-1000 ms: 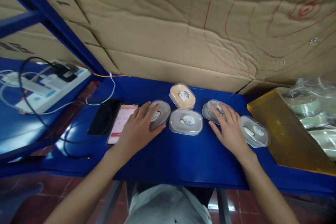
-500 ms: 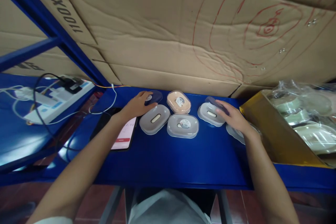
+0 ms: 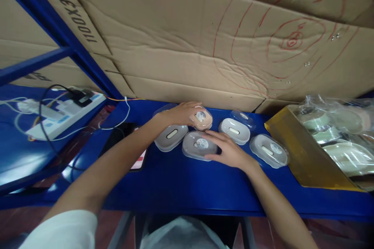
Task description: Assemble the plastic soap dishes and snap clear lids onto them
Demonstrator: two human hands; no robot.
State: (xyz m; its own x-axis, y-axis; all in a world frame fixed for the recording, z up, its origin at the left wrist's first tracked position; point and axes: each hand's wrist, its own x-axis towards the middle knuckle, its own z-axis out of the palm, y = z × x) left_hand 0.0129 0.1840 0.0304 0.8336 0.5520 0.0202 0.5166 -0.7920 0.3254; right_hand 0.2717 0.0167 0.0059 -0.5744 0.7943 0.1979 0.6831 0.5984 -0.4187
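Several oval dishes with clear covers lie on the blue table (image 3: 175,186). My left hand (image 3: 184,113) reaches over to the left side of the peach dish (image 3: 203,120), its fingers resting on or just above it. Fingers apart, my right hand (image 3: 226,148) touches the right edge of the grey dish with a round sticker (image 3: 194,146). Left of that is another grey dish (image 3: 172,136), partly under my left forearm. To the right are a white-grey dish (image 3: 235,130), a loose clear lid (image 3: 244,116) and a stickered grey dish (image 3: 270,149).
A yellow-edged carton (image 3: 304,159) of plastic-wrapped dishes stands at the right. A phone (image 3: 140,161) lies under my left forearm. At the left is a power strip (image 3: 67,114) with cables. Cardboard (image 3: 163,39) rises behind the table.
My left hand has moved right, from the clear lid at the left to the peach dish. My right hand has left the lid at the right and moved left to the grey dish.
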